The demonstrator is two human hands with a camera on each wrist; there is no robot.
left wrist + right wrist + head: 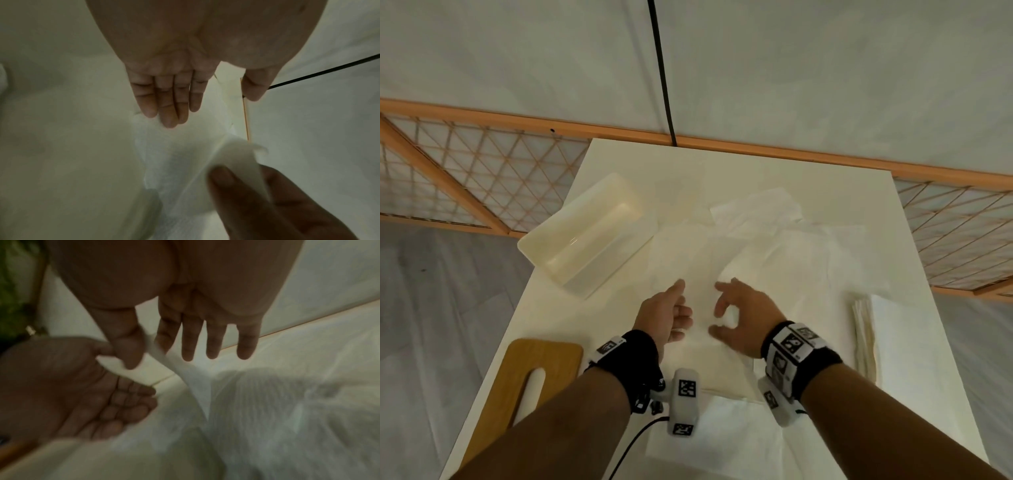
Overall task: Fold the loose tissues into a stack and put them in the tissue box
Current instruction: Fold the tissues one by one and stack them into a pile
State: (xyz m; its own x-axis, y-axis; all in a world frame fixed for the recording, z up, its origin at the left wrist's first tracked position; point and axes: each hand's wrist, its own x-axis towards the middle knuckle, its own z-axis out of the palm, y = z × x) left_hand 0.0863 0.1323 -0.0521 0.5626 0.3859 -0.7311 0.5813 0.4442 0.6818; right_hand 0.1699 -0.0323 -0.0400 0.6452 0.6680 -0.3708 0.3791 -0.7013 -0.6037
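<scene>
We saw a thin, crinkly white tissue (197,386) pinched at its corner by the right hand (743,317); the left hand (666,313) hung beside it, fingers straight and together.

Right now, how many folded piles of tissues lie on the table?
1 that I can tell: the folded stack at the table's right edge, near the right hand. The loose tissues in the middle overlap, so another may be hidden.
</scene>
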